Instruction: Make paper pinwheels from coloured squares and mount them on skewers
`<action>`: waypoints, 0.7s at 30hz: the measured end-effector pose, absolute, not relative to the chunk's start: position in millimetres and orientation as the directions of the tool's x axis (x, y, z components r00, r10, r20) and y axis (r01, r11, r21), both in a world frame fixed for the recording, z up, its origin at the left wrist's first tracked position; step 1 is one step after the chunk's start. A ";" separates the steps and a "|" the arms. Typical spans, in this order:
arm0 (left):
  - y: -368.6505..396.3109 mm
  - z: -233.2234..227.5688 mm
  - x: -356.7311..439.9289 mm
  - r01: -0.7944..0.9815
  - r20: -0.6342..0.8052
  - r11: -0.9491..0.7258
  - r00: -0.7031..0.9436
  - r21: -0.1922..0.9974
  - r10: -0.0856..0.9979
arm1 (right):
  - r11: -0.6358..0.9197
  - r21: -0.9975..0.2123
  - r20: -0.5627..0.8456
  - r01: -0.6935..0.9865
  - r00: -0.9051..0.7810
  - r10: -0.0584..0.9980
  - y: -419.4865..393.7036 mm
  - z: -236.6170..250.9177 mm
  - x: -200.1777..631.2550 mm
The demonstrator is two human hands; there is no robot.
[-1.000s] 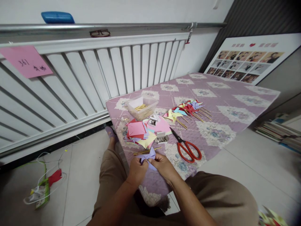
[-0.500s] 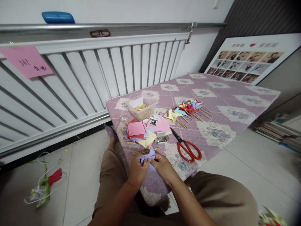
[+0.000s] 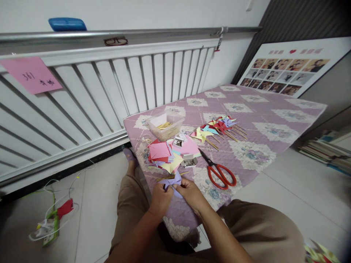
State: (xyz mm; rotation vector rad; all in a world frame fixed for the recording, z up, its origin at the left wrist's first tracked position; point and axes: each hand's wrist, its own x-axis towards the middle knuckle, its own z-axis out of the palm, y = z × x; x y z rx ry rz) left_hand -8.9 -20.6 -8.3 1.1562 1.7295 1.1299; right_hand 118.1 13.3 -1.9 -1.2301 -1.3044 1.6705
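Near the table's front corner, a purple paper pinwheel [image 3: 177,179] is pinched at its middle between both hands. My left hand [image 3: 161,197] is closed on its left side, and my right hand [image 3: 189,193] grips it from the right, the two thumbs almost meeting. Any pin at the centre is hidden by the fingers. Just beyond lie thin wooden sticks [image 3: 173,176]. A pile of coloured paper squares [image 3: 160,151] rests behind them, beside a small open box of metal pins [image 3: 189,161]. Red-handled scissors [image 3: 218,171] lie open to the right.
Finished pinwheels on sticks [image 3: 219,128] lie farther back on the flowered tablecloth [image 3: 263,131]. A clear plastic box [image 3: 166,126] holds more sticks. The white radiator [image 3: 153,76] borders the table's far left side. A power strip [image 3: 51,230] with cables is on the floor.
Both hands stay on the purple pinwheel with hardly any movement. The view has shifted very slightly; nothing was let go or picked up.
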 end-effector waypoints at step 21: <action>-17.7 -2.1 -16.1 0.277 -0.194 0.271 -0.273 0.922 0.942 | -0.276 -0.960 -0.274 0.039 -0.316 0.908 12.5 -0.1 119.2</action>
